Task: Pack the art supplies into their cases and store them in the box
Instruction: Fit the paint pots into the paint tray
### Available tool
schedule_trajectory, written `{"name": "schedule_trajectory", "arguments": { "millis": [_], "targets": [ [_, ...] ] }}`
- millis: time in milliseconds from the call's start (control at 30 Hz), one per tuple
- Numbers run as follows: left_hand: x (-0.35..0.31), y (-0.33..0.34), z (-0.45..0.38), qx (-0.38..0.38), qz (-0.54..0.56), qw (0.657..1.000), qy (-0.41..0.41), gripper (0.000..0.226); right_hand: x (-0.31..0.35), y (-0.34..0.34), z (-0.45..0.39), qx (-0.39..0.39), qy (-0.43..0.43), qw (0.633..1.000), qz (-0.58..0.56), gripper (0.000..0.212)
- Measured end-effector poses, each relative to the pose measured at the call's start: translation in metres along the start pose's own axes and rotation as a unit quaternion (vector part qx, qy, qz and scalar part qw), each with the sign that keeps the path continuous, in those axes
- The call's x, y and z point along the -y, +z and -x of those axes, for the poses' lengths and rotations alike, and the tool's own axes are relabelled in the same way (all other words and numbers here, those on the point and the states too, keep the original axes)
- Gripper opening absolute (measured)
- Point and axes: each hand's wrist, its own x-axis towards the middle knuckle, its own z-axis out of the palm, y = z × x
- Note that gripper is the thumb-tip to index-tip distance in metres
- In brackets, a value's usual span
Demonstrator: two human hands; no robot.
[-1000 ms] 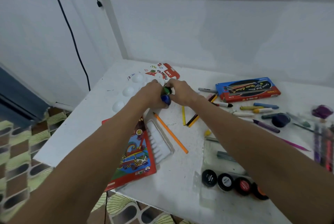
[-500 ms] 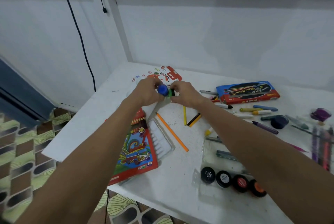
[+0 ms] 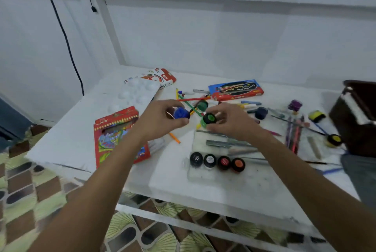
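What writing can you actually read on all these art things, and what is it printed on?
"OIL PASTELS": on the red-and-white box at the far side of the table.
Blue-and-red flat case: script lettering, too blurred to read.
Red pencil case: print too blurred to read.
Four paint pot lids: labels too small to read.

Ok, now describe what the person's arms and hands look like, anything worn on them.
Both arms are bare up to the bottom edge of the picture: no sleeves show. The left hand and right hand wear no gloves, and no watch, bracelet or ring is visible. The fingers are slightly blurred.
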Motion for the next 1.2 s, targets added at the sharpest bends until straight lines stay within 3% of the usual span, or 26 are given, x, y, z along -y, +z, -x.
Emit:
{"name": "schedule_trajectory", "arguments": {
  "millis": [167,267,333,467,833,1033,1200],
  "targets": [
    [-0.011,0.047,0.050,0.038,0.011,0.999,0.005,0.033,-0.009,0.005,0.073,0.040,0.002,0.997,0.058,0.036],
    [-0.005,0.062,0.070,0.046,-0.034,0.998,0.027,0.043,-0.006,0.018,0.097,0.038,0.004,0.995,0.087,0.042],
    [0.000,0.068,0.080,0.029,-0.068,0.996,0.046,0.037,0.000,0.030,0.106,0.033,-0.006,0.996,0.087,0.035],
    [0.008,0.076,0.091,-0.002,-0.061,0.997,0.039,0.022,-0.002,0.052,0.106,0.030,-0.001,0.996,0.090,0.020],
    [0.021,0.084,0.093,0.029,-0.116,0.990,0.072,0.024,-0.010,0.067,0.105,0.004,0.033,0.992,0.121,0.041],
    [0.024,0.084,0.087,0.052,-0.153,0.980,0.112,0.019,-0.012,0.066,0.104,0.012,0.005,0.991,0.130,0.033],
    [0.022,0.067,0.077,0.041,-0.132,0.986,0.098,0.020,-0.014,0.054,0.092,-0.011,0.005,0.995,0.098,0.030]
  ]
}}
